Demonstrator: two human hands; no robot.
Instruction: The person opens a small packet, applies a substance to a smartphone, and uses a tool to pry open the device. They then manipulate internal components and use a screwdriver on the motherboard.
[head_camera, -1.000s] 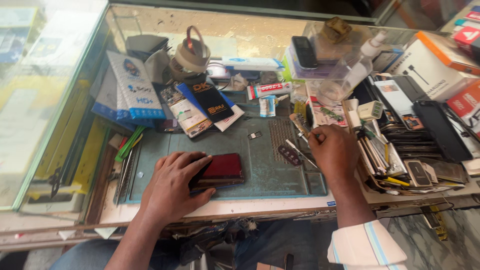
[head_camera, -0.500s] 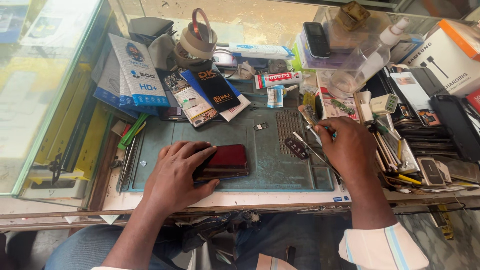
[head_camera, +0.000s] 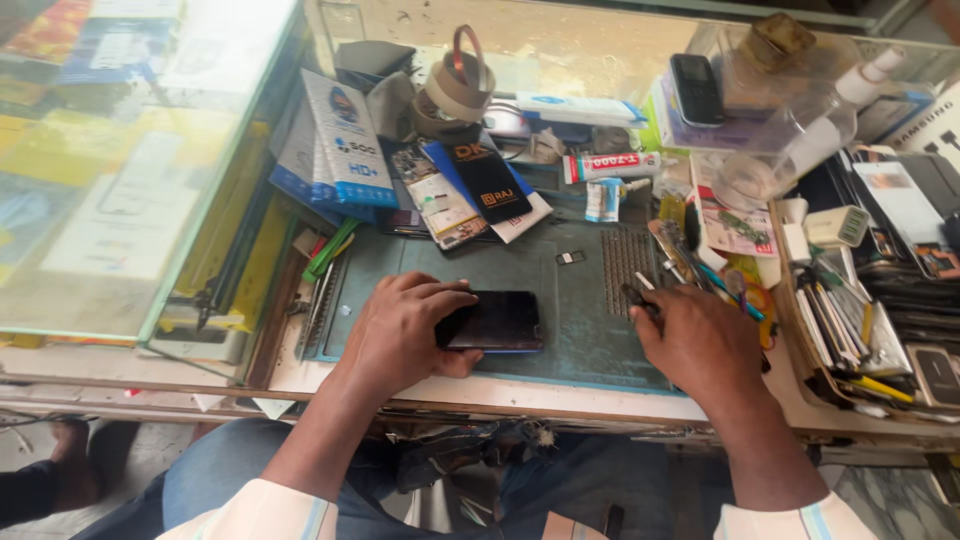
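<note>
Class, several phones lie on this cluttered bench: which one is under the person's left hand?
The dark smartphone lying flat on the green work mat, under the left hand; the small keypad phone sits untouched on a box.

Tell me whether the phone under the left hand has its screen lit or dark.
Dark. The phone lies flat on the green mat, its glass black, left hand gripping its near end.
</note>
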